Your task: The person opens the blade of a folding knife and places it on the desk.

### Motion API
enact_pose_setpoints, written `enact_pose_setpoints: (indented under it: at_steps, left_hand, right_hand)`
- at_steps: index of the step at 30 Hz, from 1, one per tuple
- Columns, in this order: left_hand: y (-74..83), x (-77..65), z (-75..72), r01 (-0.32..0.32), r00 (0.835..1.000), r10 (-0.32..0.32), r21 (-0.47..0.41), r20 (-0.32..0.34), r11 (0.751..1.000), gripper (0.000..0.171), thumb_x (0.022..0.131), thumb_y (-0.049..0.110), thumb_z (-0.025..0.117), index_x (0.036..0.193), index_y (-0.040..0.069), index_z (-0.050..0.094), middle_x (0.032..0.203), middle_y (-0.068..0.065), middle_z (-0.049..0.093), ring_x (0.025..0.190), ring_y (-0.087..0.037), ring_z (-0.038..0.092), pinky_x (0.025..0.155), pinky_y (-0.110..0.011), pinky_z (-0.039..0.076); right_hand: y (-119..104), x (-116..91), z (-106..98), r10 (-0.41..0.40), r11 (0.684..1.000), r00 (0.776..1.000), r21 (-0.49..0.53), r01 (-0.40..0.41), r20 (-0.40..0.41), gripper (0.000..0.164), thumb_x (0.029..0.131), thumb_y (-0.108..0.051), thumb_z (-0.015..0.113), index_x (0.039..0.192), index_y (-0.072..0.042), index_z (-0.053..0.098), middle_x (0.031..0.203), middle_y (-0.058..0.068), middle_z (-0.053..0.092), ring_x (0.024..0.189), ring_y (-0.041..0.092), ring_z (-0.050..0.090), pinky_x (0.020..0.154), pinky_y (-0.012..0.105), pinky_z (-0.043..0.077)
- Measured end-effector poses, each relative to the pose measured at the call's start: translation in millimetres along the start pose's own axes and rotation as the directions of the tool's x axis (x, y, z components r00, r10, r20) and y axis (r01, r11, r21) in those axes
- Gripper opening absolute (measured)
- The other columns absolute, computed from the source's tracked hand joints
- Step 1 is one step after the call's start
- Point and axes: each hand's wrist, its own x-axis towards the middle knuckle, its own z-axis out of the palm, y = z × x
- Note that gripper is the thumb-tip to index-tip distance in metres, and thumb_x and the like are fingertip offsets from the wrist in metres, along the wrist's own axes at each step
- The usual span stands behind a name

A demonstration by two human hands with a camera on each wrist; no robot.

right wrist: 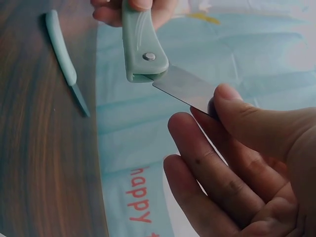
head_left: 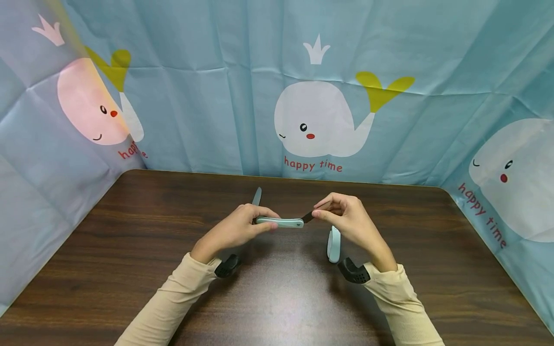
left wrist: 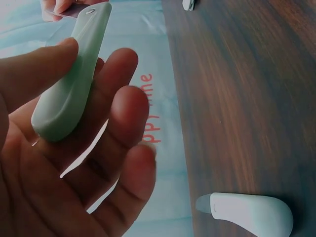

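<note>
In the head view my left hand (head_left: 233, 228) holds the pale green handle of a folding knife (head_left: 285, 223), its thumb along the side. The knife's metal blade (right wrist: 185, 89) stands out at an angle from the pivot end, partly unfolded. My right hand (head_left: 352, 218) pinches that blade near its tip between thumb and index finger; its other fingers are loosely bent. Both hands are raised above the table. Behind the left hand lies a second green-handled knife (right wrist: 61, 49), its blade (head_left: 257, 197) pointing away toward the curtain.
A pale blue, elongated piece (head_left: 333, 245) of unclear kind lies on the dark wooden table (head_left: 108, 250), below the right hand. A blue curtain (head_left: 195, 105) with printed whales stands along the table's back and sides. Black wrist cameras (head_left: 354, 271) sit at both cuffs.
</note>
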Motion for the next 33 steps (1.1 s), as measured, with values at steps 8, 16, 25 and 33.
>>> enact_pose_setpoints:
  at_steps: [8,16,25,33]
  left_hand:
    - [-1.0,0.7,2.5,-0.024,0.997,0.024,-0.003,0.071,1.000,0.020,0.098,0.021,0.063,0.112,0.010,0.071,0.083,-0.008,0.071,0.067,-0.006,0.052,0.062,-0.021,0.043]
    - [-1.1,1.6,3.5,-0.094,0.995,0.094,0.003,0.034,0.996,0.013,0.098,0.018,0.061,0.106,0.011,0.070,0.075,0.001,0.064,0.064,-0.004,0.048,0.058,-0.019,0.037]
    - [3.5,1.7,4.7,-0.099,0.993,0.096,-0.036,-0.071,0.994,0.012,0.099,0.018,0.061,0.101,0.011,0.070,0.071,0.004,0.062,0.059,-0.005,0.046,0.055,-0.020,0.036]
    - [6.2,1.5,4.6,-0.082,0.989,0.069,-0.096,-0.134,0.992,0.013,0.100,0.019,0.060,0.104,0.012,0.070,0.073,-0.001,0.064,0.064,-0.010,0.053,0.058,-0.022,0.042]
  right_hand:
    - [-1.6,-0.1,3.6,-0.017,1.000,1.000,0.022,0.017,0.014,0.012,0.089,-0.012,0.074,0.099,-0.005,0.071,0.092,0.018,0.076,0.078,0.007,0.073,0.078,0.040,0.059]
    - [1.4,0.6,2.4,-0.016,1.000,1.000,0.004,0.016,-0.004,0.011,0.090,-0.012,0.073,0.099,-0.006,0.070,0.092,0.020,0.075,0.077,0.005,0.072,0.074,0.030,0.057]
    - [2.7,2.2,-1.4,-0.009,0.999,1.000,0.051,0.009,-0.003,0.011,0.094,-0.014,0.069,0.101,-0.005,0.067,0.090,0.017,0.076,0.078,0.007,0.073,0.073,0.027,0.056]
    - [6.8,2.3,-3.1,-0.031,0.986,0.999,0.161,0.032,-0.011,0.014,0.095,-0.012,0.067,0.102,0.000,0.065,0.094,0.021,0.074,0.082,0.019,0.075,0.078,0.031,0.059]
